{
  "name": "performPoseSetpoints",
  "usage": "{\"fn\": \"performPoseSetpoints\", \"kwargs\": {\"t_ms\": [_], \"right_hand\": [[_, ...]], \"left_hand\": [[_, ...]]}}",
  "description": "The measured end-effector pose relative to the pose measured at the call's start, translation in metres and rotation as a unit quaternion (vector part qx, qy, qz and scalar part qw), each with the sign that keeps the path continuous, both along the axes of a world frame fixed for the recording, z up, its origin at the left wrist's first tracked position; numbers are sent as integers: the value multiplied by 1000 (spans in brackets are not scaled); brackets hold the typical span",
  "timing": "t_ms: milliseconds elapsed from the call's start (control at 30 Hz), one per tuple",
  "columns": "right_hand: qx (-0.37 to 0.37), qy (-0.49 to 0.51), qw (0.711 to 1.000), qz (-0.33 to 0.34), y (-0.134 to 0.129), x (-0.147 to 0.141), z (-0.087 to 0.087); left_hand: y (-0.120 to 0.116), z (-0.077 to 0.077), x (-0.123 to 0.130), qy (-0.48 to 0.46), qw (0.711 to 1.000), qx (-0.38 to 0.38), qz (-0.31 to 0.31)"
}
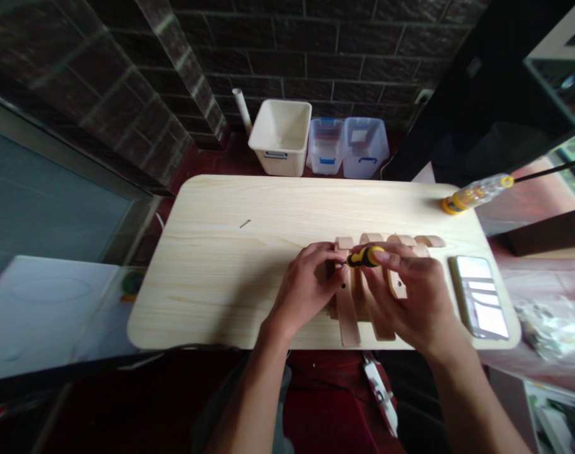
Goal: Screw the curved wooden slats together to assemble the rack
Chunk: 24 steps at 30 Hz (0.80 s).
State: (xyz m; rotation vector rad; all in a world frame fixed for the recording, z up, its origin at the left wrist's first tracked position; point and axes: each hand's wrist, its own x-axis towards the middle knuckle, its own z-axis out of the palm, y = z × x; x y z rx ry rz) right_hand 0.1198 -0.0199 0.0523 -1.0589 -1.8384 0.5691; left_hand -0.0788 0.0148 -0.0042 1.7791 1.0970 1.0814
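Observation:
My right hand (417, 293) is closed around the yellow and black handle of a screwdriver (367, 256), which lies slanted with its tip to the left. At that tip, the thumb and forefinger of my left hand (306, 280) pinch together; what sits between them is too small to make out. Beneath both hands is a wooden piece with several curved light slats (348, 318), partly hidden by my fingers. Dark holes show in two of the slats. A small screw (245, 223) lies alone on the table to the left.
On the pale wooden table (197, 277) a phone (481, 296) lies at the right, and a clear and yellow corded tool (476, 193) lies at the far right corner. Beyond the back edge are a cream bin (280, 142) and two clear plastic boxes (365, 148) by a dark brick wall.

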Motion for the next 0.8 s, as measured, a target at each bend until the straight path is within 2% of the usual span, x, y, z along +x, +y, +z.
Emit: {"fn": "performPoseSetpoints", "kwargs": {"t_ms": [200,367,500,633,800], "right_hand": [[8,-20,1000,-19,2,1,0],[6,15,1000,14,-2,-3,3],[2,0,1000,3,0,-1,2],[25,-5,1000,-8,1,0,-1],[13,-2,1000,1,-1,1,0]], "left_hand": [[-1,-2,-1,6,1000,-6,4],[0,-2,0,6,1000,-7,5],[0,0,0,9,1000,0,11],[0,0,-1,12,1000,-2,-7],[0,-1,-2,9,1000,-2,-19]]}}
